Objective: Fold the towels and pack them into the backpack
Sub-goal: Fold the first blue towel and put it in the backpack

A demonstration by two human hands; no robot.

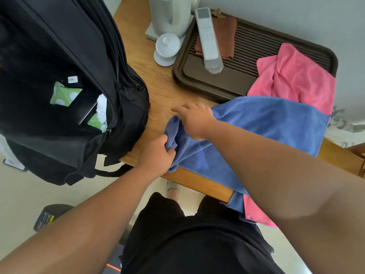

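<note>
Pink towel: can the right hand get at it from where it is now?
Probably yes. The right hand rests on the blue towel, and the pink towel lies bunched beyond it to the right, its top uncovered. The blue towel overlaps only its near edge, and nothing stands between them.

Looks like a home sitting rm: wooden table w/ a slatted tea tray, white electric kettle, lidded teacup & white remote, against a plain wall.
</note>
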